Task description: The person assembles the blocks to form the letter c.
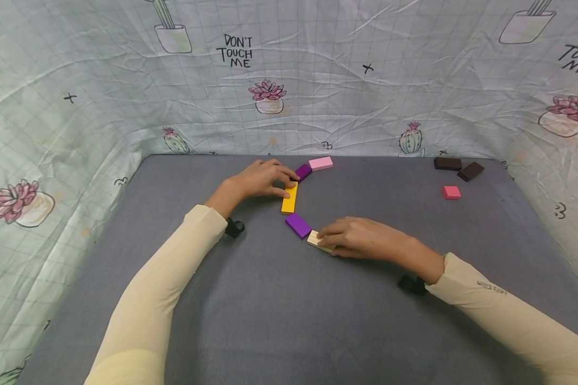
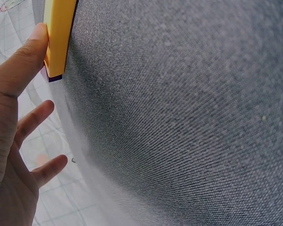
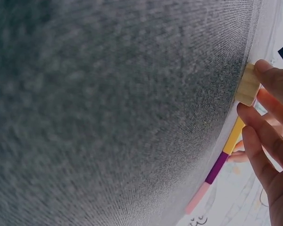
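Several coloured blocks lie end to end in a curved row. My left hand (image 1: 265, 179) is over the yellow block (image 1: 290, 199), its thumb touching it and two other fingers spread apart in the left wrist view. My right hand (image 1: 361, 238) pinches a pale wooden block (image 3: 247, 85) at the near end of the row, thumb on one side and fingertips on the other. Between these two blocks lies a purple block (image 1: 298, 225). Beyond the yellow one come a dark purple block (image 1: 303, 172) and a pink block (image 1: 321, 163). My left index fingertip's contact is partly hidden.
Two dark brown blocks (image 1: 448, 163) and a small red-pink block (image 1: 451, 192) lie at the far right of the grey tabletop (image 1: 289, 321). A printed cloth (image 1: 318, 91) rises along the back and sides.
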`<state>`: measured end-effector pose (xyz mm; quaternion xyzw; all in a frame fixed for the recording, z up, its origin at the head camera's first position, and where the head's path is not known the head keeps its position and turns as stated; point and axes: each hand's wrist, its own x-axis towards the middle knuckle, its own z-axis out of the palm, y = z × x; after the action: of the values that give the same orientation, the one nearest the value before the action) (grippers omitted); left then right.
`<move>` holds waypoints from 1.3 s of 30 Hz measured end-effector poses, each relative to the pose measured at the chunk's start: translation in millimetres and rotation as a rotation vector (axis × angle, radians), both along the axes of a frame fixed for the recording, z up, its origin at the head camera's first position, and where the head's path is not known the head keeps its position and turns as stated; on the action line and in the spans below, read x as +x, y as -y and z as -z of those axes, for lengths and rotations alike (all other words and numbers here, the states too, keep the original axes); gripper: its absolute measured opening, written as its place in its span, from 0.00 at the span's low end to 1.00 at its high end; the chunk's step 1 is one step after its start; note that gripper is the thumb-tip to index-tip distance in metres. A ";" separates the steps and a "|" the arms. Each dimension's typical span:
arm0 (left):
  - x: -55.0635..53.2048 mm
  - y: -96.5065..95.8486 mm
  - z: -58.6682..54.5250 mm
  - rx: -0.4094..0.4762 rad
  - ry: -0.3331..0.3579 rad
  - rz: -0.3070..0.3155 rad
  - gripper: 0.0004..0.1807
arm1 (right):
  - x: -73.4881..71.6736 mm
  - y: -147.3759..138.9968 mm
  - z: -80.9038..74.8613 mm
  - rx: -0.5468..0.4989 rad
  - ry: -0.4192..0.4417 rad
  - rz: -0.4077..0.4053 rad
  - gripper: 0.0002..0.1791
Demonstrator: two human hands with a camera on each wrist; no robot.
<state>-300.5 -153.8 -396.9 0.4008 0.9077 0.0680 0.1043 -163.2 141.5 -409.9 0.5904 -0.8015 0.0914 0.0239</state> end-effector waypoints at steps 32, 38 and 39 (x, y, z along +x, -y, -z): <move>-0.3 2.5 -0.4 0.007 0.032 -0.001 0.23 | -53.0 -175.2 -37.4 -0.074 -0.046 0.627 0.20; -1.9 1.8 -1.0 0.010 0.038 0.003 0.24 | -78.1 -231.2 -30.1 -0.079 -0.102 0.804 0.15; -2.0 1.6 -1.3 0.011 0.039 0.003 0.23 | -81.9 -239.2 -28.6 -0.077 -0.092 0.831 0.14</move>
<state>-302.5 -155.4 -395.7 0.4015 0.9044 0.0809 0.1199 -245.1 380.7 -381.3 0.2188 -0.9657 0.0775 0.1164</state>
